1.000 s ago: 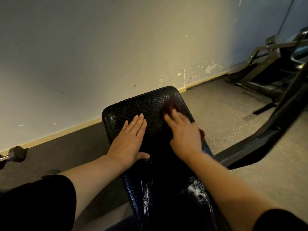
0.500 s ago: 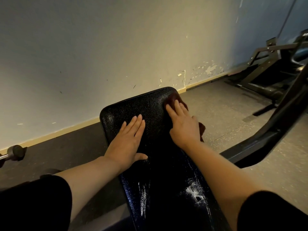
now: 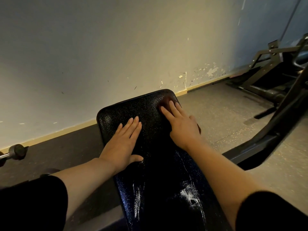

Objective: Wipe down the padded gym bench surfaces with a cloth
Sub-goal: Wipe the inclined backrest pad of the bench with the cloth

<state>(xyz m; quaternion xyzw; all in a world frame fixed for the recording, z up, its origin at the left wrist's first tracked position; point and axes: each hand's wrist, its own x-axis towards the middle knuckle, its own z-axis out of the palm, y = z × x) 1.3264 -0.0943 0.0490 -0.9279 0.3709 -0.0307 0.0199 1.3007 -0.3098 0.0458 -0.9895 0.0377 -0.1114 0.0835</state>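
Black padding on the bench (image 3: 150, 110) fills the middle of the frame. The right hand (image 3: 181, 124) presses flat on a dark cloth (image 3: 165, 103), I think reddish, and has slid it up to the top right corner since a moment ago. The left hand (image 3: 123, 142) lies flat, holding nothing, and white marks lower down still need wiping.

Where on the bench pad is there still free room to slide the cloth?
Free: the far left corner of the pad, beyond the left hand; the strip between both hands; the near part with white marks. Crowded: the far right corner, where the right hand presses the cloth.
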